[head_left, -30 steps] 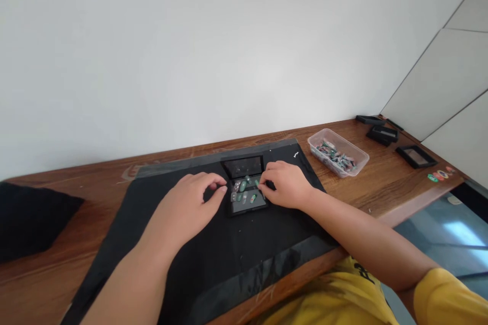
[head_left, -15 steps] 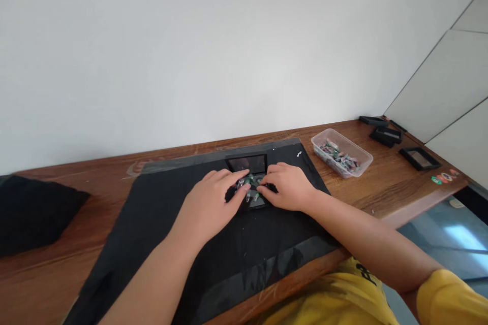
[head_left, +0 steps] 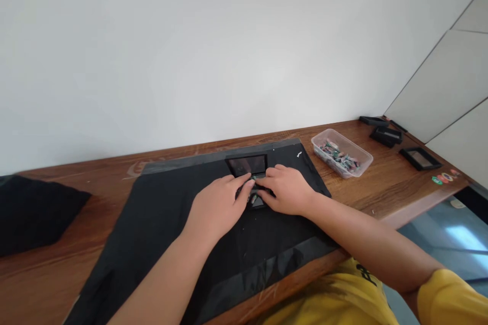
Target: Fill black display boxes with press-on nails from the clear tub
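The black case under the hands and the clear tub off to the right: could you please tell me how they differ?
The black case is opaque, with its lid raised; the clear tub is see-through and has no lid on it. The case lies on the black mat, while the tub stands on bare wooden table. The left hand and right hand cover the case; the tub is untouched. Both hold small green and mixed-colour pieces.
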Action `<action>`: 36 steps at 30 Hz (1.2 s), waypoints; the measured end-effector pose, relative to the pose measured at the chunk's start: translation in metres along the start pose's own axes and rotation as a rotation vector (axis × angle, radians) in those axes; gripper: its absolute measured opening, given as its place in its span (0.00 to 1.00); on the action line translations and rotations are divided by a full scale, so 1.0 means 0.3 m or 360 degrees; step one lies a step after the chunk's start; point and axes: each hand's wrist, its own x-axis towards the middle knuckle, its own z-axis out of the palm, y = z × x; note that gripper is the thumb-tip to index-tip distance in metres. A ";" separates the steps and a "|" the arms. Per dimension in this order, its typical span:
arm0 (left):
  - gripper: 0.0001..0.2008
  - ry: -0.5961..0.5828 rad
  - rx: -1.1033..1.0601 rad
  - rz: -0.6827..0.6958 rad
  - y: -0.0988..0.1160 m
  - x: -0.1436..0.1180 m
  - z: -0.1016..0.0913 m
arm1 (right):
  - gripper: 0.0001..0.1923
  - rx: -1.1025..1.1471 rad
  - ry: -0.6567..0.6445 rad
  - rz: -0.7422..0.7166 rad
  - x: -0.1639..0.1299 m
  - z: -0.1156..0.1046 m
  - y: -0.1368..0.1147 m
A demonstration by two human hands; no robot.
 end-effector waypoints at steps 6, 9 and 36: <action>0.30 0.0049 -0.0118 0.0041 -0.032 0.000 0.015 | 0.18 0.0186 0.0164 -0.0053 -0.021 0.006 0.043; 0.29 0.0032 -0.0175 0.0087 -0.046 -0.003 0.012 | 0.17 0.0274 0.0164 -0.0037 -0.038 0.001 0.075; 0.24 0.0476 -0.0549 -0.0180 -0.054 -0.013 -0.047 | 0.16 0.0237 0.0229 0.0086 -0.032 0.005 0.072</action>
